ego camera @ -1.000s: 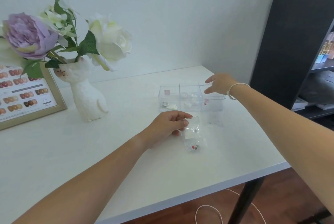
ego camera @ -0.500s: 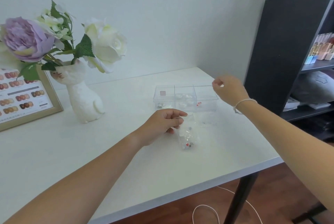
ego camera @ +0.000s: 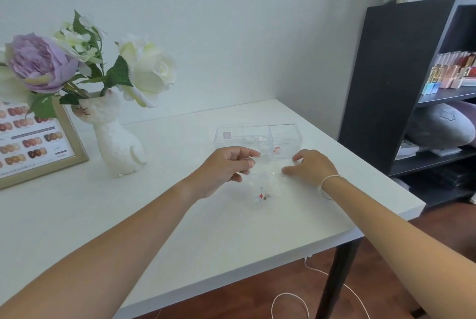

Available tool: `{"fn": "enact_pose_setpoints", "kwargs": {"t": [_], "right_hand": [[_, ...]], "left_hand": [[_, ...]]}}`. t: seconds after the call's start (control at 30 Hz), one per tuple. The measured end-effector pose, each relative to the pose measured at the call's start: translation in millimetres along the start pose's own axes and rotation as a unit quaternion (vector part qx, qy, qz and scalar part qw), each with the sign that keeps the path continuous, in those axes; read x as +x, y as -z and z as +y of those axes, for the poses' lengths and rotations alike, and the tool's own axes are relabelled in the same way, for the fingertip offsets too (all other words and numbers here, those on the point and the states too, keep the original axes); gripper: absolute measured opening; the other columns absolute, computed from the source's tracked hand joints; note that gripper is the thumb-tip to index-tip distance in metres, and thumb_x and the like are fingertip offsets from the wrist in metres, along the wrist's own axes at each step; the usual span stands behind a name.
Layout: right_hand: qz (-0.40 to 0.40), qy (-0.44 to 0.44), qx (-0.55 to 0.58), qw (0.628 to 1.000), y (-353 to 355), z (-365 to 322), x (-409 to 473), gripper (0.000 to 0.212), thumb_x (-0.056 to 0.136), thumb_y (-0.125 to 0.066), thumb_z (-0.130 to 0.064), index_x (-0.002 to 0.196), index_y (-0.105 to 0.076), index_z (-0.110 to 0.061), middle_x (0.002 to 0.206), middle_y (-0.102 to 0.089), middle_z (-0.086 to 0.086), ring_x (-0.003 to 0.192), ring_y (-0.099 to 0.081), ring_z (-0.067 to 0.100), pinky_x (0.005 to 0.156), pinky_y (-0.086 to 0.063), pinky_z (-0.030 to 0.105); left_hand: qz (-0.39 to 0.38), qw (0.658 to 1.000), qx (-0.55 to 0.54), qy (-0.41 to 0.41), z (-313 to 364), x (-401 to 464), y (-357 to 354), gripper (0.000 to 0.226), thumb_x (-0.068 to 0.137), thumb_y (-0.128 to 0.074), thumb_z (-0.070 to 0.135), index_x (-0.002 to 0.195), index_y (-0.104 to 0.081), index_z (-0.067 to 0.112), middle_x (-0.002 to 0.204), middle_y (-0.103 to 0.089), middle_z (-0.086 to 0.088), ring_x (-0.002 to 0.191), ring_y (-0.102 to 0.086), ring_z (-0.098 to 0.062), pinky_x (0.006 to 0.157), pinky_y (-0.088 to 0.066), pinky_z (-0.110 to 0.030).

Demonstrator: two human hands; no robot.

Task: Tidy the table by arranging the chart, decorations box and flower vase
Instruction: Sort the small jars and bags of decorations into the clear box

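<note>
A clear decorations box (ego camera: 283,133) with three compartments stands near the table's right side. In front of it lies a small clear plastic bag (ego camera: 262,190) with tiny red and dark charms inside. My left hand (ego camera: 226,167) pinches the bag's upper left edge. My right hand (ego camera: 311,167) rests on the table at the bag's right side, fingers curled down onto it. A white cat-shaped flower vase (ego camera: 118,146) with purple and white flowers stands at the left. The framed nail colour chart (ego camera: 33,143) leans behind it at the far left.
The white table (ego camera: 154,215) ends at a front edge and a right corner with a black leg (ego camera: 337,275). A black shelf unit (ego camera: 401,82) with small bottles stands close on the right. A white cord lies on the wooden floor.
My right hand has come down from the box's far right end to the table beside the bag. My left hand has stayed on the bag. The view has tilted slightly.
</note>
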State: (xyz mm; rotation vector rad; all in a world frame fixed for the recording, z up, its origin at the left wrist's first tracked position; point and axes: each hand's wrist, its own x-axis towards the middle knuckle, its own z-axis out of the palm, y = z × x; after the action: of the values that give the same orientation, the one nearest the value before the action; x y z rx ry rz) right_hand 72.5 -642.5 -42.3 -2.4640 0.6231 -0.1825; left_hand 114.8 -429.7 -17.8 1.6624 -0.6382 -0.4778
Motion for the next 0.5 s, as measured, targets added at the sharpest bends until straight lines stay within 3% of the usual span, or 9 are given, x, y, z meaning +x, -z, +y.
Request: {"fn": "enact_pose_setpoints", "kwargs": {"t": [0.2,0.37,0.5], "right_hand": [[-0.05,-0.009,0.068,0.996,5.6,3.4,0.5,0.034,0.071,-0.073,-0.024,0.099,-0.055,-0.018,0.095,-0.053,-0.003,0.092,-0.051,0.019,0.086,-0.042,0.032],[-0.02,-0.003,0.11,0.994,5.1,9.6,-0.8,0.014,0.075,-0.065,-0.01,0.082,-0.055,-0.018,0.076,-0.052,-0.007,0.07,-0.051,0.014,0.064,-0.042,0.026],[-0.016,0.013,0.13,0.991,10.6,13.8,0.6,0.014,0.078,-0.061,-0.006,0.073,-0.057,-0.018,0.071,-0.054,-0.008,0.06,-0.05,0.008,0.052,-0.038,0.02]], "left_hand": [[0.006,1.0,0.009,-0.005,5.3,2.0,2.3,0.018,0.087,-0.06,0.009,0.096,-0.068,0.022,0.084,-0.058,0.006,0.066,-0.056,-0.004,0.058,-0.046,-0.016],[0.018,0.999,0.018,-0.026,19.5,12.5,4.0,0.019,0.087,-0.06,0.008,0.094,-0.068,0.024,0.087,-0.056,0.004,0.066,-0.055,-0.005,0.058,-0.046,-0.015],[0.047,0.996,0.049,-0.049,36.8,27.1,4.9,0.019,0.087,-0.059,0.01,0.091,-0.067,0.027,0.077,-0.057,0.007,0.066,-0.053,-0.006,0.06,-0.045,-0.017]]}}
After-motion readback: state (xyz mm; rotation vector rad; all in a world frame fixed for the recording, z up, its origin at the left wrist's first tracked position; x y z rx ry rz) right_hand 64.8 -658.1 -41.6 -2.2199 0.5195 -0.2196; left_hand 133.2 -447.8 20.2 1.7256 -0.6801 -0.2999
